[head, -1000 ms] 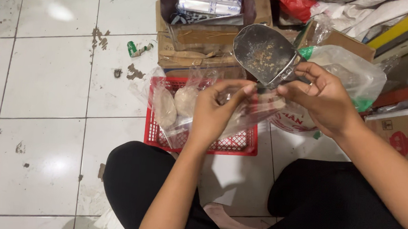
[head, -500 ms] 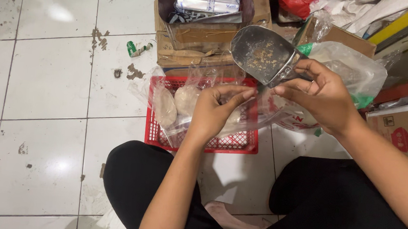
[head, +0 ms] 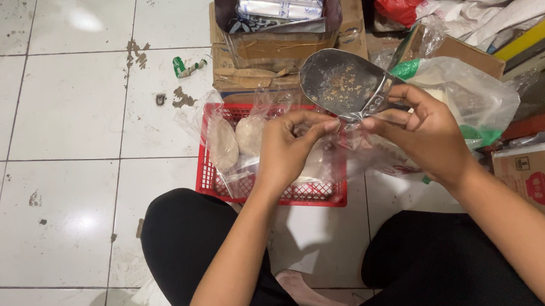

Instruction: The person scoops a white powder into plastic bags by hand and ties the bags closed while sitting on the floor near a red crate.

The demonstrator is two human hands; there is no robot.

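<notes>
Thin clear plastic is what both my hands are working on: a small clear plastic bag point(head: 344, 135) stretched between them, just above the red plastic basket point(head: 270, 191) on the white tiled floor point(head: 64, 113). My left hand point(head: 289, 144) has its fingers curled in, thumb and forefinger pinched on the bag's near edge. My right hand point(head: 424, 135) pinches the opposite edge with its fingertips while the same hand grips the handle of a metal scoop point(head: 341, 84), whose bowl tilts up and away, with a few crumbs stuck to it. So the bag sits between my two sets of fingertips, touching both, directly below the scoop. In the basket lie filled clear bags point(head: 235, 141) of pale round pieces. Beyond it stands a cardboard box point(head: 273, 51).
</notes>
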